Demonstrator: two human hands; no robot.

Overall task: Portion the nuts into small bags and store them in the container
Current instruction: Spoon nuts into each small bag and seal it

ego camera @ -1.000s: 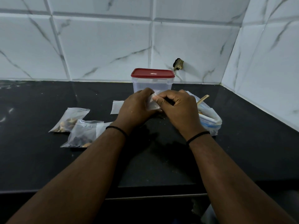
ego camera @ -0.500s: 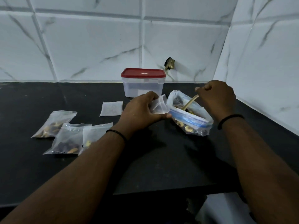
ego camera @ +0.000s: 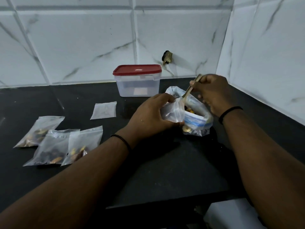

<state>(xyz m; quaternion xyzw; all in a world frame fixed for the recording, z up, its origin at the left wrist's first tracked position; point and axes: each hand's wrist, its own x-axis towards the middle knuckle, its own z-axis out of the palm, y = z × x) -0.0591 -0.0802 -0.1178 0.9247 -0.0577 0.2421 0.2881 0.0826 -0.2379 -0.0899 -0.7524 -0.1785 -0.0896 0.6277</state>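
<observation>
The left hand (ego camera: pixel 148 118) curls around a small clear bag (ego camera: pixel 173 112), holding its mouth open against the large nut bag (ego camera: pixel 196 119), which stands just at its 3 o'clock on the black counter (ego camera: pixel 165 171). The right hand (ego camera: pixel 212 93), at 1 o'clock from the left, pinches the handle of a spoon (ego camera: pixel 189 90) whose bowl dips toward the two bags' mouths. The red-lidded container (ego camera: pixel 137 80) sits closed at 11 o'clock from the hands, an empty small bag (ego camera: pixel 104 110) lies flat at 9 o'clock, and three filled small bags (ego camera: pixel 57 141) overlap farther out at 8 o'clock.
</observation>
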